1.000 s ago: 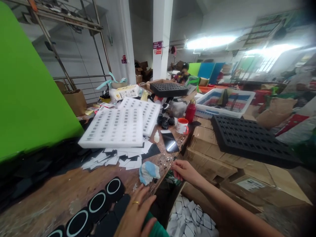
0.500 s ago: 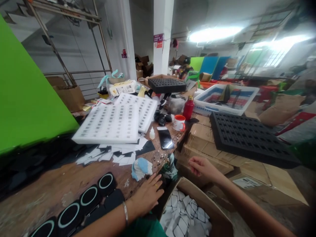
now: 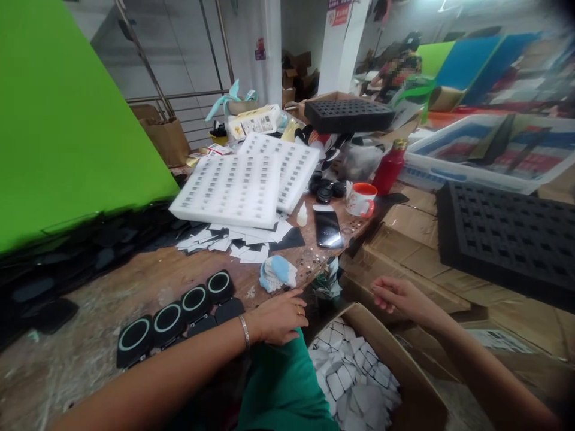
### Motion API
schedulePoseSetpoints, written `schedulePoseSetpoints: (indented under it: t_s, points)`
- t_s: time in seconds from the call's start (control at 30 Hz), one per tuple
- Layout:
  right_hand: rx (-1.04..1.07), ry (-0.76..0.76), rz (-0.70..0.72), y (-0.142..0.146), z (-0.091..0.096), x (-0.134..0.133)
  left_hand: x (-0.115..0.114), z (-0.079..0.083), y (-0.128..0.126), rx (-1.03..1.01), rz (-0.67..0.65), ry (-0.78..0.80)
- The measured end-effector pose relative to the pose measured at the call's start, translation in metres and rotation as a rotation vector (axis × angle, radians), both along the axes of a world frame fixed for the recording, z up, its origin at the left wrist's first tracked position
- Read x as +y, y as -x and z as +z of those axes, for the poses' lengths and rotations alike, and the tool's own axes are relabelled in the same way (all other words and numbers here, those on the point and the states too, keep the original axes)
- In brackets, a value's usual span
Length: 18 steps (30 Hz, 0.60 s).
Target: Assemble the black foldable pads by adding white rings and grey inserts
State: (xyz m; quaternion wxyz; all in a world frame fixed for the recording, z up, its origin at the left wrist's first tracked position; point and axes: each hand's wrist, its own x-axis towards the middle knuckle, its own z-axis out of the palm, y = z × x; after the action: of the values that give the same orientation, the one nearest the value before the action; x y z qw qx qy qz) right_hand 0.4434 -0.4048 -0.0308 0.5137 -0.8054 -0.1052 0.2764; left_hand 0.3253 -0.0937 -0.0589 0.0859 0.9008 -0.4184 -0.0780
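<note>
My left hand [image 3: 279, 317], with a ring and a bracelet, lies at the table edge with its fingers stretched out and nothing in it. Just beyond it is a crumpled blue-and-white cloth [image 3: 277, 273], apart from the fingers. To its left, black rounded pads with pale rings [image 3: 168, 323] lie in a row on the wooden table [image 3: 94, 299]. My right hand [image 3: 398, 296] hangs in the air above the cardboard box [image 3: 381, 335], its fingers curled together; whether anything is inside them is hidden. Several white rounded-square pieces [image 3: 350, 365] fill that box.
White foam trays [image 3: 229, 188] rest on paper scraps. A phone [image 3: 328, 227], a mug [image 3: 361, 199] and a red bottle [image 3: 390, 167] stand along the table edge. A black foam tray [image 3: 507, 239] lies on cartons [image 3: 413, 227] at right. A green panel [image 3: 76, 131] rises at left. A person sits far back.
The view has tilted down and turned left, so things sit higher and farther right. My left hand's spread fingers have drawn closer together. My right hand stays curled.
</note>
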Motion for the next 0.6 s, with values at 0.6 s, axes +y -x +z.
schedulePoseSetpoints:
  t_s: [0.6]
  points:
    - [-0.465,0.025,0.038,-0.116,0.139,0.125,0.018,0.078,-0.016,0.870,0.255,0.831]
